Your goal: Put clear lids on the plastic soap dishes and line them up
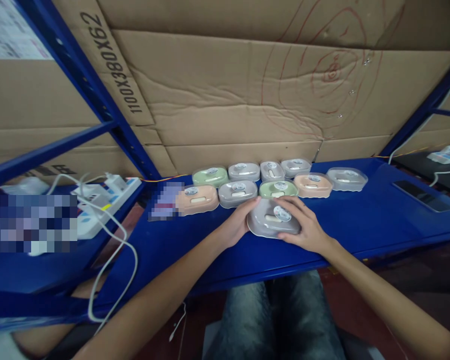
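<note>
A grey lidded plastic box [270, 223] with a round sticker lies on the blue shelf [360, 225], held from both sides. My left hand [237, 226] grips its left edge and my right hand [303, 225] covers its right side. Just behind it stand two rows of similar boxes: a peach box [197, 199], a grey box [237, 193], a green box [278, 188], another peach box [314, 184] and a clear grey box [347, 178] in front, with several more [243, 171] in the back row.
A white power strip [97, 200] with cables sits on the neighbouring shelf at the left. Cardboard sheets [225, 90] line the back. A dark phone-like slab [422, 196] lies at the right. Blue frame posts [93, 85] rise at the left.
</note>
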Demonstrator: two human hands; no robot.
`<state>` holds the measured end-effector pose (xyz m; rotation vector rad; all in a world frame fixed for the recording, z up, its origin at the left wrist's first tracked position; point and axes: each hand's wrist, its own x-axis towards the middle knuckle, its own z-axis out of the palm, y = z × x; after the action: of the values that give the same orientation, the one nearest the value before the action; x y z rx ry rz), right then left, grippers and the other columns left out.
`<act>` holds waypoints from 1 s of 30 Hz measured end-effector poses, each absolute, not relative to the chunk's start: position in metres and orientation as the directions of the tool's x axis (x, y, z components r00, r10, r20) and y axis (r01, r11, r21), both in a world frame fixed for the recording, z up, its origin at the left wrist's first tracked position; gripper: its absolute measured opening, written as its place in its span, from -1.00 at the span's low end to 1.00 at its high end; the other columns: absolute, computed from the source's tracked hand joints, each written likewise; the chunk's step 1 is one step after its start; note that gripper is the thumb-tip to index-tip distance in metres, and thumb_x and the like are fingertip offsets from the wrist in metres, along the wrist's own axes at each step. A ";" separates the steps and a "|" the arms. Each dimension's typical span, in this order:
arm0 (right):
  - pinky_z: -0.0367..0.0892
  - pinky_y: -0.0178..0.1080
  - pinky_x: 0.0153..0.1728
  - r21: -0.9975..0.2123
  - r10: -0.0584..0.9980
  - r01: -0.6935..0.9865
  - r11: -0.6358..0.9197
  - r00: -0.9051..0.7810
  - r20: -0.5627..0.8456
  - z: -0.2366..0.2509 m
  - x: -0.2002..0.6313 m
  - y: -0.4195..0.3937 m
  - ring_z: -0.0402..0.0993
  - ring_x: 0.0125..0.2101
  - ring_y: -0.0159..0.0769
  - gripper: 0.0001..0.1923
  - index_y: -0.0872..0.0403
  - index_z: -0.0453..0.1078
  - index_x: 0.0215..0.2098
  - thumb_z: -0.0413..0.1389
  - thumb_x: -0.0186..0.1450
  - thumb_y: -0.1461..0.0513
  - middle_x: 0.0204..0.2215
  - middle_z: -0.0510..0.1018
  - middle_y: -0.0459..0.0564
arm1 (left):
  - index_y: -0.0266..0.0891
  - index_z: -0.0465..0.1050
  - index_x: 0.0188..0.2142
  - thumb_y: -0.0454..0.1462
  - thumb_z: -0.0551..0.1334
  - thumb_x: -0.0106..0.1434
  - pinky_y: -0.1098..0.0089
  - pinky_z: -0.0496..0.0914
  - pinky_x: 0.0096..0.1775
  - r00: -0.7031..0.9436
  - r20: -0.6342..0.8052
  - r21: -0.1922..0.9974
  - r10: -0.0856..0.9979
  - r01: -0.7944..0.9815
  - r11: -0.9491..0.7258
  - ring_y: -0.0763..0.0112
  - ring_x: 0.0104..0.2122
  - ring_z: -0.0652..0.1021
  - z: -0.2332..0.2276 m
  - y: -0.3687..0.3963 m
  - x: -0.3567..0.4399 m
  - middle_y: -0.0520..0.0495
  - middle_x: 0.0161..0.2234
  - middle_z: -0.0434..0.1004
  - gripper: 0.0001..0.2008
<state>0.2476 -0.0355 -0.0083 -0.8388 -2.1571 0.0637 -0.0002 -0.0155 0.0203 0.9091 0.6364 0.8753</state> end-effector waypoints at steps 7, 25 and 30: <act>0.53 0.22 0.24 -0.435 0.638 0.528 0.730 -0.297 0.710 -0.006 0.248 -0.039 0.56 0.26 0.17 -0.23 -0.10 0.36 0.50 0.19 0.48 -0.25 0.30 0.56 0.20 | -0.15 0.52 0.27 0.14 0.41 0.39 -0.19 0.66 -0.04 0.609 -0.100 0.829 0.787 -0.387 0.405 -0.35 0.22 0.62 0.031 -0.026 0.005 -0.39 0.27 0.60 -0.38; 0.37 0.39 0.31 -0.106 0.790 0.893 0.437 -0.325 0.520 -0.018 0.390 -0.098 0.45 0.32 0.29 -0.28 -0.11 0.32 0.52 0.26 0.49 -0.10 0.29 0.57 0.20 | -0.15 0.50 0.14 -0.14 0.45 0.27 -0.11 0.75 -0.32 0.495 -0.084 0.884 0.865 -0.363 0.294 -0.17 0.03 0.66 0.028 -0.021 -0.001 -0.25 0.09 0.59 -0.53; 0.28 0.48 0.39 -0.096 0.787 0.900 0.425 -0.315 0.530 -0.015 0.378 -0.097 0.22 0.50 0.34 -0.31 -0.11 0.29 0.54 0.22 0.52 -0.05 0.48 0.37 0.22 | -0.13 0.50 0.14 -0.11 0.44 0.29 -0.27 0.73 -0.24 0.521 -0.086 0.863 0.849 -0.387 0.325 -0.27 0.13 0.63 0.031 -0.021 -0.002 -0.27 0.18 0.57 -0.53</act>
<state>0.3777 -0.0967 -0.0151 -1.4228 -2.1777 -0.2957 -0.0017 -0.0213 0.0312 0.9069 0.6009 0.8772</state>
